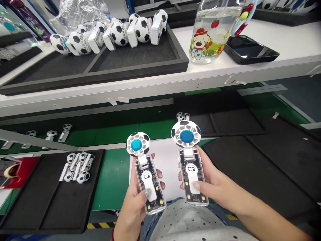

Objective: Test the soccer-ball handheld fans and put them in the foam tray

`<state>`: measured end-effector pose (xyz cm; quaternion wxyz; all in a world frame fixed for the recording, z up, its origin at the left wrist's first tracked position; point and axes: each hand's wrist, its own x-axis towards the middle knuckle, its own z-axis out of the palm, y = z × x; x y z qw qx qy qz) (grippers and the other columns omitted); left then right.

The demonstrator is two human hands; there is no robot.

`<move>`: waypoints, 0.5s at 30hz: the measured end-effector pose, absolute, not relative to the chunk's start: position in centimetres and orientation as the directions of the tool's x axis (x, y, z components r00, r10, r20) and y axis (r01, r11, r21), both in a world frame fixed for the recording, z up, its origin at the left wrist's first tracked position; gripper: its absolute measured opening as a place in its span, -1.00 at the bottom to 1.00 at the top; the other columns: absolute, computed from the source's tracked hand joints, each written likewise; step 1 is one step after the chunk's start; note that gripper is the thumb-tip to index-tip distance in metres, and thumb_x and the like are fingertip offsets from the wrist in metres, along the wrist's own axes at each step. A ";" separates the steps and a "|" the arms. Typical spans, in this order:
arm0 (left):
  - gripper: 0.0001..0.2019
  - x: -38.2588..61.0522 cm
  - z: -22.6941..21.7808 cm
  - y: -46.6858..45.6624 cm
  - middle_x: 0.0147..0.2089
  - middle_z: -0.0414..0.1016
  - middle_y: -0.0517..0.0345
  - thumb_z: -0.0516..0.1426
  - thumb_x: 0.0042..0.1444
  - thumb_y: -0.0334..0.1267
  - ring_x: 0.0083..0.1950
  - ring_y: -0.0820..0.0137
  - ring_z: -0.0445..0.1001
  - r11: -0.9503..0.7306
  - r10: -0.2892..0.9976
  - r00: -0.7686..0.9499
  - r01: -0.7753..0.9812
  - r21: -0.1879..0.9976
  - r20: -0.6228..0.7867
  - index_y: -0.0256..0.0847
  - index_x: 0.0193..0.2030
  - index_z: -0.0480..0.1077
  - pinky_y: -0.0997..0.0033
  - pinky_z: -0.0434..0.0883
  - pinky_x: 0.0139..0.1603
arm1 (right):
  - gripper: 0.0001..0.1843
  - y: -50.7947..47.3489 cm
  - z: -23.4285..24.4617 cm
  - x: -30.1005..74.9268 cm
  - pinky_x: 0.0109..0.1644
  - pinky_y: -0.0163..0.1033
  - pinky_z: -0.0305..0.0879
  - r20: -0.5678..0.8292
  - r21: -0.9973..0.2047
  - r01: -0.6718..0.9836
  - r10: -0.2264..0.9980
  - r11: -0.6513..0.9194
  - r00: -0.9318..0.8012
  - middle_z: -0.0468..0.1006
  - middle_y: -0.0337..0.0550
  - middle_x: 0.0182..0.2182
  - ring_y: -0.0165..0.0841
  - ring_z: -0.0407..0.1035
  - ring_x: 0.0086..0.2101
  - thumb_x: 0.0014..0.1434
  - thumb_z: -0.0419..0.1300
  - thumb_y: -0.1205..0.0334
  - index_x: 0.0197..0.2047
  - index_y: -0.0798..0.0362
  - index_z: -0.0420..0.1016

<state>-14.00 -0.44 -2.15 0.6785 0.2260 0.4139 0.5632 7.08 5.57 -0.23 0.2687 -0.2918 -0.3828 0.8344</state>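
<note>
1. The left soccer-ball device (146,172) stands tilted, its head leaning left, over a white sheet (168,167); the left hand (134,197) is wrapped around its clear body, thumb on the white front piece.
2. The right soccer-ball device (188,165) stands nearly upright just beside it, the two apart; the right hand (213,182) grips it likewise, thumb on the matching piece.
3. For good handling, I judge both grips should stay low on the bodies, fingers behind, leaving heads and small displays uncovered; thumb pressure should be light and square. The displays are too small to read.
4. Levelling the left one would probably make comparison easier.
5. Beneath lies a green bench (112,177); to the left, a black tray (62,211) bears clustered devices (77,167).
6. Beyond, the white shelf (150,89) carries more soccer-ball devices (120,33), a cartoon-printed bottle (208,38) and a phone (250,50).
</note>
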 end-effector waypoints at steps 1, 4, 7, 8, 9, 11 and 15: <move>-0.17 -13.8 -2.0 -0.4 -0.13 0.43 0.09 0.28 -0.11 -0.05 -0.27 0.35 0.39 0.259 0.950 -0.004 -0.551 0.793 -0.313 0.14 0.28 -0.03 0.40 0.41 -0.33 | 0.01 5.6 -0.3 7.1 -0.03 -0.06 0.26 -0.276 -0.791 -0.232 0.669 -0.566 -0.690 0.39 -0.13 -0.17 -0.30 0.36 -0.17 0.16 0.19 0.20 0.30 -0.20 -0.60; -0.12 -13.4 -1.7 -0.2 0.00 0.39 0.07 0.28 -0.11 -0.05 -0.14 0.27 0.42 0.239 0.953 -0.056 -0.471 0.849 -0.298 0.20 0.30 -0.13 0.35 0.44 -0.26 | 0.03 5.8 -0.6 7.2 -0.06 -0.04 0.27 -0.269 -0.773 -0.254 0.662 -0.582 -0.699 0.39 -0.13 -0.16 -0.28 0.36 -0.17 0.14 0.22 0.18 0.30 -0.25 -0.60; -0.13 -13.1 -1.8 -0.2 0.21 0.23 0.07 0.26 -0.08 -0.04 -0.01 0.22 0.39 0.215 0.957 -0.085 -0.427 0.878 -0.276 0.24 0.30 -0.14 0.34 0.46 -0.19 | 0.03 5.9 -0.9 7.3 -0.04 -0.03 0.26 -0.251 -0.755 -0.280 0.657 -0.592 -0.711 0.38 -0.14 -0.15 -0.28 0.35 -0.15 0.15 0.21 0.20 0.29 -0.25 -0.60; -0.14 -13.1 -1.8 -0.1 0.24 0.19 0.08 0.26 -0.07 -0.04 0.01 0.22 0.39 0.204 0.960 -0.093 -0.416 0.886 -0.264 0.25 0.30 -0.15 0.33 0.46 -0.17 | 0.02 5.9 -0.9 7.3 -0.03 -0.02 0.25 -0.245 -0.753 -0.286 0.655 -0.593 -0.714 0.38 -0.14 -0.15 -0.29 0.35 -0.14 0.15 0.21 0.21 0.29 -0.25 -0.60; -0.14 -13.0 -1.9 -0.1 0.26 0.17 0.08 0.25 -0.05 -0.05 0.02 0.23 0.39 0.193 0.963 -0.096 -0.407 0.893 -0.251 0.26 0.30 -0.17 0.33 0.46 -0.15 | 0.02 6.0 -1.0 7.3 -0.02 -0.01 0.25 -0.243 -0.750 -0.291 0.656 -0.594 -0.714 0.37 -0.14 -0.15 -0.29 0.35 -0.13 0.16 0.21 0.22 0.29 -0.25 -0.59; -0.14 -12.9 -2.0 -0.2 0.20 0.25 0.06 0.23 -0.02 -0.06 -0.01 0.24 0.41 0.170 0.971 -0.091 -0.396 0.902 -0.223 0.26 0.31 -0.21 0.31 0.47 -0.14 | 0.01 6.0 -1.0 7.4 -0.01 0.01 0.24 -0.247 -0.744 -0.300 0.662 -0.597 -0.708 0.36 -0.14 -0.12 -0.28 0.34 -0.11 0.15 0.22 0.22 0.29 -0.27 -0.57; -0.14 -12.5 -1.6 -0.3 -0.04 0.41 0.09 0.22 0.00 -0.07 -0.15 0.31 0.45 0.163 0.973 -0.091 -0.368 0.915 -0.210 0.23 0.31 -0.25 0.33 0.47 -0.19 | -0.01 5.8 -0.9 7.8 0.04 0.02 0.22 -0.241 -0.742 -0.325 0.686 -0.586 -0.687 0.31 -0.14 -0.06 -0.30 0.31 -0.08 0.15 0.22 0.23 0.28 -0.29 -0.54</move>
